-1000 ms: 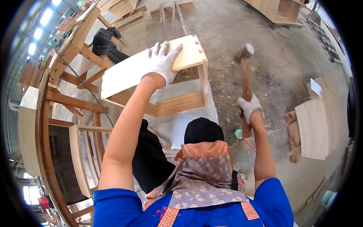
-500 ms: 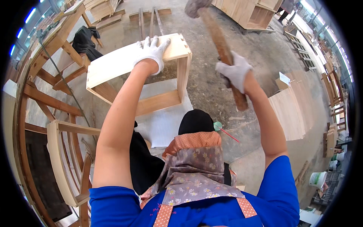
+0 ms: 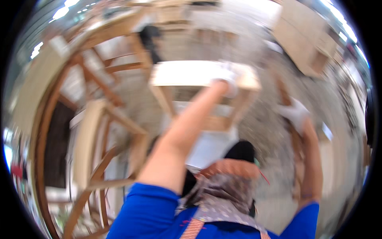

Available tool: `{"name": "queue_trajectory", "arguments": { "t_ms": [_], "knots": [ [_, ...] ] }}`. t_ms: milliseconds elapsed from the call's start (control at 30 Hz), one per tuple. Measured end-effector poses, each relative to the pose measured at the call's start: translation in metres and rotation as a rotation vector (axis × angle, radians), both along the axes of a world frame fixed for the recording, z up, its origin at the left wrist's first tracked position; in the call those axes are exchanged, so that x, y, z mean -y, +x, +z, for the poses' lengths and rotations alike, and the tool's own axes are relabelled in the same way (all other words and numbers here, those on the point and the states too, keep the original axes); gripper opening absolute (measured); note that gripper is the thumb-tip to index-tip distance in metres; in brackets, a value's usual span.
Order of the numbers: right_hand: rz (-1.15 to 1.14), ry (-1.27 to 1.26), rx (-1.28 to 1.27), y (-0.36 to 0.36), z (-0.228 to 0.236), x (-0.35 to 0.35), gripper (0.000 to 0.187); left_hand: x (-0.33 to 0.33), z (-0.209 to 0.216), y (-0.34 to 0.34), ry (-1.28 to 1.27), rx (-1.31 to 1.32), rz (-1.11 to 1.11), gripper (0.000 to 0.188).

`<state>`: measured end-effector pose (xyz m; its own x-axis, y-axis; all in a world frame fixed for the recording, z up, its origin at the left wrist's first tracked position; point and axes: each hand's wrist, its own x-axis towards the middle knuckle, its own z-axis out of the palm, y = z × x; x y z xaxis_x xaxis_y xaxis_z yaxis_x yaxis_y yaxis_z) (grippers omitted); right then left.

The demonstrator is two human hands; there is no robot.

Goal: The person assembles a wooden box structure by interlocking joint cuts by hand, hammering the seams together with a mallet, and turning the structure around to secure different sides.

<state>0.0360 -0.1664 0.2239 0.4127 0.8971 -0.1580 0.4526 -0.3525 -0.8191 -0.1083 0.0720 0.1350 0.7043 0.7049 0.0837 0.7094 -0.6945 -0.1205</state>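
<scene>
R hand [image 3: 296,113], R of centre: fingers wrapped round the wooden handle of the hammer [image 3: 283,88], head lost in blur. My L hand [image 3: 226,80]: fingers laid out on top of the wooden box [image 3: 183,74], gripping nothing, exact spread too blurry to tell. Box sits mid-frame, a bit above centre, hollow side towards me, white sheet [image 3: 207,150] showing below. Pale wooden frame [image 3: 88,149] at L; dark cloth [image 3: 149,40] upper L; big wooden cabinet [image 3: 300,38] upper R.
</scene>
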Motion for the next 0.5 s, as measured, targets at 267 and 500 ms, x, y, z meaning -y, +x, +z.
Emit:
{"name": "queue_trajectory", "arguments": {
  "t_ms": [267,500],
  "knots": [
    [-0.18,-0.067,-0.092,0.013,-0.024,0.055,0.019,0.05,0.019,0.013,-0.154,0.105,-0.15,0.071],
    [-0.157,-0.142,-0.085,0.011,-0.048,0.064,0.017,0.05,0.008,0.022,-0.154,0.112,-0.166,0.077]
  ]
}}
